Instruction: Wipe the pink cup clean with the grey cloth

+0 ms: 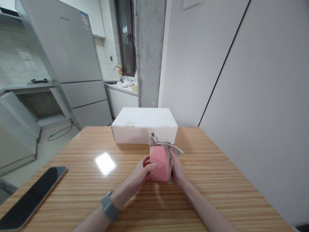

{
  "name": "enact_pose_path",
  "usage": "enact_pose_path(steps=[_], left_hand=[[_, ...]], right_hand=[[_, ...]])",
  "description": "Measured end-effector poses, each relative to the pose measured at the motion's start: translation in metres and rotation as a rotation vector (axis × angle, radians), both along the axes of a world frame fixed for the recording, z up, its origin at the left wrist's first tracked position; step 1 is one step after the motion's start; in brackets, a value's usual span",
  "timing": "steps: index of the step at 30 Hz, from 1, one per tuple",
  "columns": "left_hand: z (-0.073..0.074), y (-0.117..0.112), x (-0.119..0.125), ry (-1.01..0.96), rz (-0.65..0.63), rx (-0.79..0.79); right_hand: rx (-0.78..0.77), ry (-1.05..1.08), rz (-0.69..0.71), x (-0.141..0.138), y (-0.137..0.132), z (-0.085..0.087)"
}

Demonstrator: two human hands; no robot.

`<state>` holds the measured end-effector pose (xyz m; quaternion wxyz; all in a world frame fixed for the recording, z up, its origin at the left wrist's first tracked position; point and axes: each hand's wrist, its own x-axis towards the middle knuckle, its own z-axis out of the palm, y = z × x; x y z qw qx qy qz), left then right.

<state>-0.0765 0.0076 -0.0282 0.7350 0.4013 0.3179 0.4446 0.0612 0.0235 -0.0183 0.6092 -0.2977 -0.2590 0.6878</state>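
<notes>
A: What lies furthest left on the table (91,196)?
B: A dark phone (32,198), flat and set slantwise near the left edge; beyond it, off the table, stands a tall grey fridge (71,51).
A: And next along?
B: A glossy patch of light (105,163) on the wood; then a grey watch (110,206) on the left wrist; further back, a curved tap (121,74) over the sink.
A: How is the left hand (141,172) holding on?
B: Clamped on the pink bowl (158,165); the thumb lies across its outer side, the other fingers curl around its left end, partly hidden.
A: Where exactly is the bowl?
B: Between the two hands, tipped on its side, in front of a long white box (144,126); I can't tell whether its lower edge touches the table.
A: The right hand (178,169)?
B: Closed on a crumpled beige cloth (159,141), pressed against the bowl's right side; part of the cloth sticks up behind the bowl, a corner points right, and an end hangs down beside it; past that rises a pale wall (257,92).
</notes>
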Motion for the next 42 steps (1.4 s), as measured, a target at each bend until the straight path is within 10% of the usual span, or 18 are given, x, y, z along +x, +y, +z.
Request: enact_pose_path(steps=[6, 16, 31, 42], left_hand=[[0.001, 0.012, -0.002, -0.087, 0.076, -0.163], [-0.004, 0.018, -0.012, 0.381, 0.459, 0.304], [0.004, 0.016, -0.018, 0.563, 0.414, 0.650], [0.013, 0.007, -0.014, 0.445, 0.289, 0.570]], right_hand=[[-0.168, 0.131, 0.161, -0.004, -0.002, -0.003], [-0.241, 0.251, 0.193, -0.014, -0.007, -0.004], [-0.314, 0.304, 0.125, -0.006, -0.004, -0.002], [-0.257, 0.279, 0.143, -0.011, -0.007, -0.002]])
